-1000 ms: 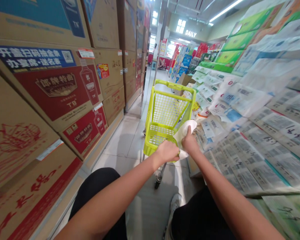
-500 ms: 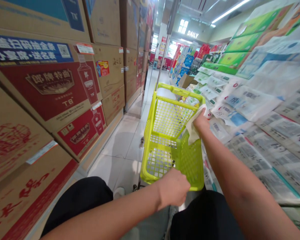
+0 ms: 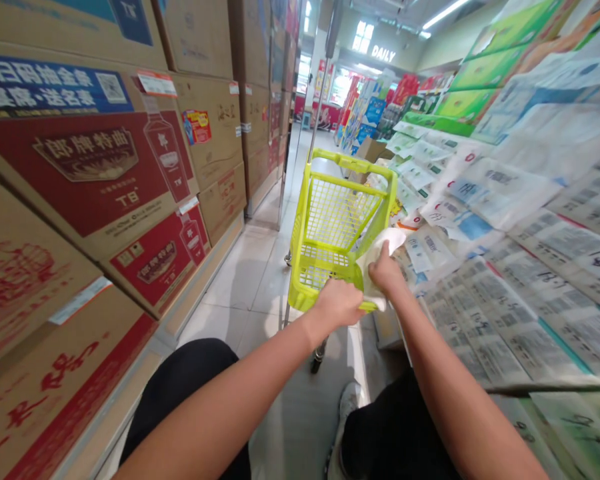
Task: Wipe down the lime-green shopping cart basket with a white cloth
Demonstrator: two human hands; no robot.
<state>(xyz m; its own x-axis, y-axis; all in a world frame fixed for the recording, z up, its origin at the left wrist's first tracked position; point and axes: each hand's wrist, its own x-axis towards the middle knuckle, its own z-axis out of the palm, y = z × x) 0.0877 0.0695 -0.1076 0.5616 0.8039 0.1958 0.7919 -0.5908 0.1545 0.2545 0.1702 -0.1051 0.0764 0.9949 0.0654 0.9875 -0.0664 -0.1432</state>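
Observation:
A lime-green plastic shopping cart [image 3: 307,298] on wheels stands in front of me, its lattice basket showing nothing inside. My left hand [image 3: 339,301] is closed round the near rim of its basket. On the right side, my right hand [image 3: 386,270] grips a white cloth [image 3: 377,257], which lies against the cart's near right edge and covers part of that wall. Some of the cloth is hidden behind the right hand's fingers.
Stacked cartons [image 3: 90,160] line the left side on a low ledge. Packs in white and clear plastic [image 3: 495,193] are piled at the right, with green packs [image 3: 485,73] above. A thin metal post [image 3: 317,100] rises behind the cart. Pale floor tiles [image 3: 230,293] run ahead.
My right hand has drawn the cloth from the far right side of the cart toward me. The cart has shifted away, and my left hand has moved up and forward with its rim.

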